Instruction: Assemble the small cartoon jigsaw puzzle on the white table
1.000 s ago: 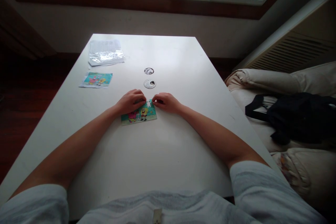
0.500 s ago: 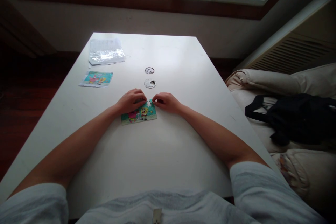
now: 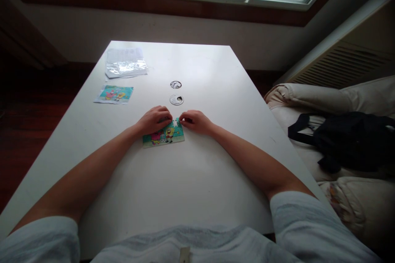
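Note:
A small jigsaw puzzle [image 3: 163, 135] with a cartoon picture lies on the white table [image 3: 173, 185]. A white gap shows near its upper right corner. My left hand [image 3: 155, 119] rests over the puzzle's upper left part, fingers curled and gripping its top edge, hiding that area. At the upper right corner, my right hand [image 3: 195, 121] is closed in a pinch with its fingertips by the gap. They seem to hold a teal puzzle piece [image 3: 179, 120], mostly covered by the fingers.
A picture sheet [image 3: 115, 94] with a similar cartoon lies at the left. Behind it are papers in a clear plastic sleeve [image 3: 126, 63]. Two round table inserts [image 3: 176, 99] sit beyond my hands. A black bag [image 3: 352, 139] rests on a cream sofa [image 3: 296, 90] at the right.
The whole view has shifted slightly as the head camera tilted. My hands keep nearly the same pose at the puzzle.

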Demonstrator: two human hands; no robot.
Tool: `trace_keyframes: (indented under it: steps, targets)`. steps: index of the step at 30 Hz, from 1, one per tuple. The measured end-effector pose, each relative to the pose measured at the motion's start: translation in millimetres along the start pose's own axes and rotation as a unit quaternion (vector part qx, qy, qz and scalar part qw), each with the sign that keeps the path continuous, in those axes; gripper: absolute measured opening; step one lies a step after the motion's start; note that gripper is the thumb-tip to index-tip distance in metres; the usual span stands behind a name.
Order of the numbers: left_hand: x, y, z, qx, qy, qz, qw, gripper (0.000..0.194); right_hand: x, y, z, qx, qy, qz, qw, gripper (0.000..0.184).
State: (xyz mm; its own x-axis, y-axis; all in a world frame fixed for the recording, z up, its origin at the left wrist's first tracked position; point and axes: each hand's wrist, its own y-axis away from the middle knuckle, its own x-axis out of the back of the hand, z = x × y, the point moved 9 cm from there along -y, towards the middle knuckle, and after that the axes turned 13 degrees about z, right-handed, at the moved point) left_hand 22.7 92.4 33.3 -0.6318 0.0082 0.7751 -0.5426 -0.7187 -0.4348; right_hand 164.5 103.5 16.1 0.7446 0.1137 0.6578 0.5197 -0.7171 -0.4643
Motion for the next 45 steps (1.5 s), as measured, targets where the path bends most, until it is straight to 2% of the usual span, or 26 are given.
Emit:
trace_keyframes:
  steps: [45]
  targets:
    - [0.6,0.5,0.5,0.003,0.001,0.001,1.000,0.022,-0.7,0.1,-0.4,0.001,0.003,-0.001,1.000,0.011]
